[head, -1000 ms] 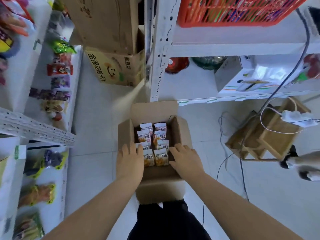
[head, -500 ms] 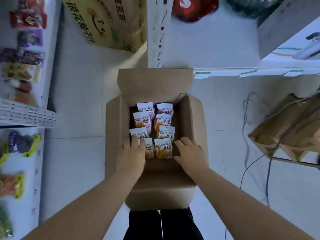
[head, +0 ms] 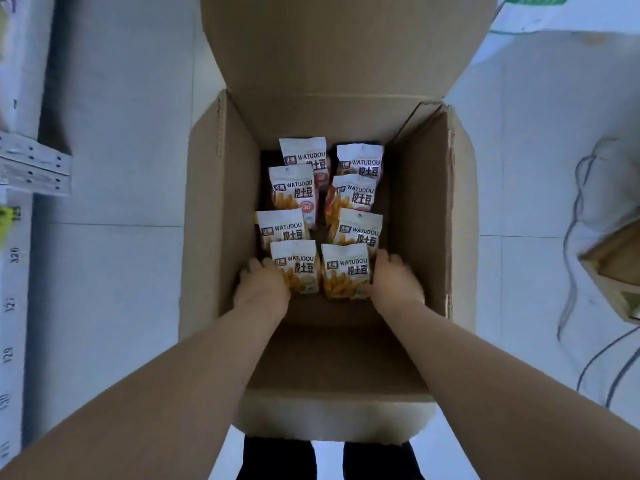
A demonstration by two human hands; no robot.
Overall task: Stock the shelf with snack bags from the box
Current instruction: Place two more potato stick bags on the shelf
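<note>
An open cardboard box (head: 221, 209) stands on the floor right below me. Inside it lie several white snack bags (head: 292, 188) printed WATUDOU, in two overlapping rows. Both my hands are down inside the box at its near end. My left hand (head: 263, 285) covers the lower left corner of the nearest left bag (head: 299, 266), with its fingers curled at the bag's edge. My right hand (head: 394, 278) is against the right edge of the nearest right bag (head: 346, 271). It is blurred, so its hold is unclear.
The box's far flap (head: 339, 43) stands open toward a white shelf front. A white shelf edge (head: 31, 164) with numbered labels runs down the left. At the right a wooden crate (head: 616, 271) sits on the tiled floor with dark cables (head: 581, 216) beside it.
My head has dropped closer to the box, which now fills the view. Both hands have gone from the box's near rim down inside to the two nearest bags.
</note>
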